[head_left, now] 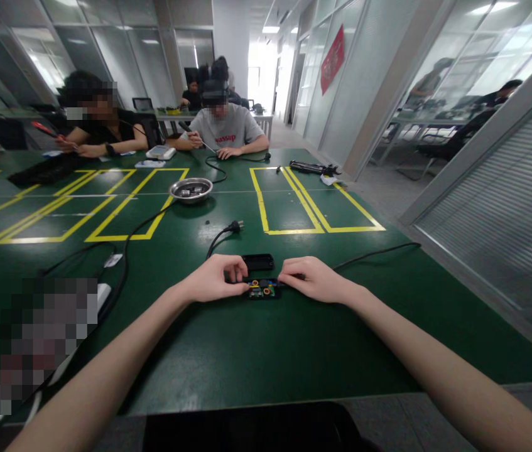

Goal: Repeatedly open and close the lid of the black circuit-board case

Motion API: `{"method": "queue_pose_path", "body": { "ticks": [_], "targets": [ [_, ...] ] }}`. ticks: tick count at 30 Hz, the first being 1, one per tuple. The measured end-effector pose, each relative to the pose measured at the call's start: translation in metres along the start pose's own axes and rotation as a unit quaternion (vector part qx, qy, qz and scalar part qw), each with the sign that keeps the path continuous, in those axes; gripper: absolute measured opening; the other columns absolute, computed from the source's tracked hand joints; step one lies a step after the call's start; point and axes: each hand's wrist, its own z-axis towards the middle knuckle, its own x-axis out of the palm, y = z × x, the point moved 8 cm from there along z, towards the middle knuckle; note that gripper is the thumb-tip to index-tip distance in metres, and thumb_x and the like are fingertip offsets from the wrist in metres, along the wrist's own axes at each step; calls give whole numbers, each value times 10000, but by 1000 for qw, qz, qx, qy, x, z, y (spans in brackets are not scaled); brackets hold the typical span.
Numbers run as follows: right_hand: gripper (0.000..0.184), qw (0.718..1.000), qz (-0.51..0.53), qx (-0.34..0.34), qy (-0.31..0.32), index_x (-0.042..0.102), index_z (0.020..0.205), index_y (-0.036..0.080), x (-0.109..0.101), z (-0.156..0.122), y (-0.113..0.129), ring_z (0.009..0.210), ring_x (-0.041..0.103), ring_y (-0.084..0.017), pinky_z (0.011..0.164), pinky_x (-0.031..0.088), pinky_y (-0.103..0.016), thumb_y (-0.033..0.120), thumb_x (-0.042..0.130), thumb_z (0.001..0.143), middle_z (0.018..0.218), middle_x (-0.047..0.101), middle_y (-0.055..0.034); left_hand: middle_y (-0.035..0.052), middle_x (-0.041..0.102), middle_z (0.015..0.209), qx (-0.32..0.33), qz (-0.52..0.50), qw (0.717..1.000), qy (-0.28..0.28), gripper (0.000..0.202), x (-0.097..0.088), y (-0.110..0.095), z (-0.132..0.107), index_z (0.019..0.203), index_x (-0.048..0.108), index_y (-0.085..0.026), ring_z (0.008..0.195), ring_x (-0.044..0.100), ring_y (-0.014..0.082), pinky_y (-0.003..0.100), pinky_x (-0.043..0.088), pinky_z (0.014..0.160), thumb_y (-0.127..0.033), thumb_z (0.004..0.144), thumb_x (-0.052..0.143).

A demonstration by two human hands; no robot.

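On the green counter (247, 358), the left hand (216, 278) is showing a narrow gap between thumb and fingers, and the right hand (315, 279) is holding its fingertips close together; what exactly they are gripping, I cannot tell. Between them, a black shell (277, 294) is carrying a small circuit board (262, 290). If the right cable (379, 252) is tugging, I judge, the board could be slipping out. Well apart, a metal bowl (192, 200) is standing; a black cover (260, 261) is lying just beyond the board, crowding the left hand, and a power plug (234, 227) is resting farther.
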Motion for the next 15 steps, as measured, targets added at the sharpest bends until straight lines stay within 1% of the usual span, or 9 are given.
{"method": "queue_pose_path", "body": {
  "ticks": [2, 4, 8, 12, 15],
  "targets": [
    [351, 1000, -6, 7, 7, 675, 773, 164, 2, 1, -1, 708, 590, -153, 661, 398, -265, 305, 490, 1036, 819, 659, -55, 23, 691, 755, -16, -35, 999, 17, 220, -3, 2, 0, 824, 691, -146, 703, 619, 145, 245, 477, 645, -362, 782, 714],
    [319, 1000, -5, 20, 20, 682, 808, 167, 5, 2, -2, 705, 598, -156, 662, 393, -266, 302, 502, 1033, 814, 671, -49, 21, 694, 744, -28, -43, 998, 29, 226, -5, 4, 0, 801, 721, -142, 691, 598, 136, 245, 471, 657, -366, 776, 733],
    [294, 998, -15, 53, 43, 713, 865, 180, 8, 1, -5, 688, 621, -168, 653, 381, -272, 310, 506, 1029, 782, 708, -44, 0, 659, 676, -59, -57, 995, 52, 252, -2, 7, -2, 802, 735, -139, 616, 538, 115, 227, 407, 581, -390, 784, 742],
    [273, 997, -35, 51, 45, 730, 877, 194, 7, 1, -1, 715, 643, -177, 661, 378, -275, 294, 514, 1011, 827, 742, -54, 2, 656, 670, -62, -37, 996, 50, 260, 1, 7, -2, 808, 733, -138, 607, 533, 120, 227, 397, 566, -398, 786, 739],
    [254, 995, -62, 65, 38, 713, 834, 194, 6, 3, 1, 686, 619, -168, 638, 345, -268, 262, 521, 986, 789, 725, -44, -1, 660, 684, -54, -23, 997, 44, 225, 1, 5, -1, 823, 734, -144, 613, 534, 119, 225, 404, 570, -366, 787, 729]
  ]
}}
